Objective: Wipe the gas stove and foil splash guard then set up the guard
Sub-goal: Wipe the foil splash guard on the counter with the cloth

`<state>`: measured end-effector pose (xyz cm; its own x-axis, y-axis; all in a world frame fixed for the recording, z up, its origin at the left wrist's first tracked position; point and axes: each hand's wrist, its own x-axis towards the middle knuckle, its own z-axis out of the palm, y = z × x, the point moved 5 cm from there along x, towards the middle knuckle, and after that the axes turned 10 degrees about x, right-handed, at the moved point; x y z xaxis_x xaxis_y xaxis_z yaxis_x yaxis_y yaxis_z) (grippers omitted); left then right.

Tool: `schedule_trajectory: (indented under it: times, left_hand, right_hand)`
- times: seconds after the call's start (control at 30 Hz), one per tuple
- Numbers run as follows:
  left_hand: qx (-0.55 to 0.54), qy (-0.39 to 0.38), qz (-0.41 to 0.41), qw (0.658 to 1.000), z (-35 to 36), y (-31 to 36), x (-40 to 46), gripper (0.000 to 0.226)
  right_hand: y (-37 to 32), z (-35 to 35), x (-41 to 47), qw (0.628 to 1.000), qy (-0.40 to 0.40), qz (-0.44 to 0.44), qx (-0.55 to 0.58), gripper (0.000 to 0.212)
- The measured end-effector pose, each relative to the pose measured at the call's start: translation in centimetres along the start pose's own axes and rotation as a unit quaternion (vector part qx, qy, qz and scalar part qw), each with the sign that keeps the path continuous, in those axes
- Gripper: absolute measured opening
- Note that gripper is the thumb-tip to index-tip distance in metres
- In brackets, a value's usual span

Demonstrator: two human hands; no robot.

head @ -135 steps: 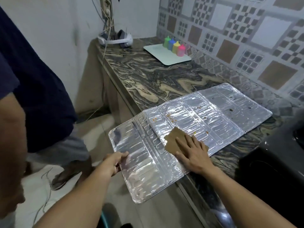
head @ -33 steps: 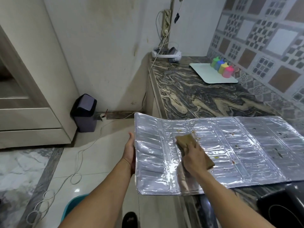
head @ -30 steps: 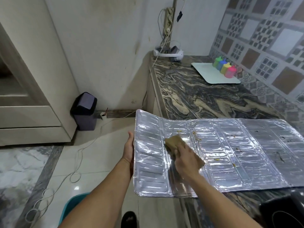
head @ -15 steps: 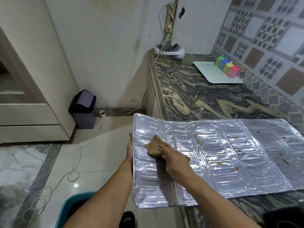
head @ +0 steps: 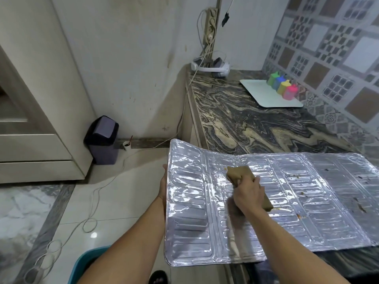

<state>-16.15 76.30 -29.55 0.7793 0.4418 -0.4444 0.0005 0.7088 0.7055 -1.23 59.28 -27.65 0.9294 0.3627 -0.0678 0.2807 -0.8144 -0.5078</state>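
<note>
The silver foil splash guard lies unfolded flat on the marbled counter, its left panel jutting out past the counter edge over the floor. My left hand grips that left edge, mostly hidden behind the foil. My right hand presses a brown cloth onto the middle-left panel. Brown food specks dot the right panels. The gas stove shows only as a dark sliver at the bottom right corner.
A white tray with several coloured bottles sits far back on the counter, beside a white headset. On the floor are a purple bin, a loose cable and a teal basin below my left arm.
My right hand has slid the cloth from the left panel back to the right, toward the middle of the guard. The left hand keeps its hold on the edge.
</note>
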Motion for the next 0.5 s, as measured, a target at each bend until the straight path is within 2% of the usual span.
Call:
schedule_trajectory:
  times: [0.07, 0.1, 0.13, 0.2, 0.23, 0.3, 0.4, 0.5]
  left_hand:
    - [-0.040, -0.045, -0.004, 0.998, 1.1, 0.4, -0.1, 0.073]
    - [-0.034, -0.049, -0.007, 0.998, 1.0, 0.5, 0.0, 0.067]
    - [-0.020, -0.035, -0.012, 0.999, 0.4, 0.5, 0.4, 0.072]
    - [-0.017, -0.034, -0.016, 0.999, -0.2, 0.5, 0.8, 0.097]
    - [-0.040, -0.040, -0.021, 0.998, -0.4, 0.6, 1.3, 0.100]
    - [-0.061, -0.043, -0.007, 0.997, -1.0, 0.7, 1.7, 0.096]
    - [-0.061, -0.074, -0.012, 0.995, -0.6, 0.6, 1.7, 0.074]
    - [-0.064, -0.053, 0.008, 0.996, -1.1, 0.7, 2.2, 0.056]
  right_hand:
    - [-1.2, 0.2, 0.5, 1.000, -0.003, -0.010, 0.019, 0.035]
    - [-1.6, 0.3, 0.8, 0.999, -0.007, -0.015, 0.031, 0.036]
    - [-2.0, 0.4, 1.1, 0.999, -0.012, -0.020, 0.040, 0.036]
    - [-2.4, 0.4, 1.8, 0.998, -0.020, -0.024, 0.045, 0.037]
    - [-2.6, 0.3, 2.2, 0.998, -0.023, -0.027, 0.042, 0.038]
    - [-2.8, 0.4, 2.7, 0.998, -0.031, -0.036, 0.027, 0.038]
    - [-2.8, 1.3, 3.7, 0.997, -0.048, -0.046, 0.029, 0.034]
    - [-3.3, 2.5, 4.4, 0.994, -0.043, -0.084, 0.053, 0.024]
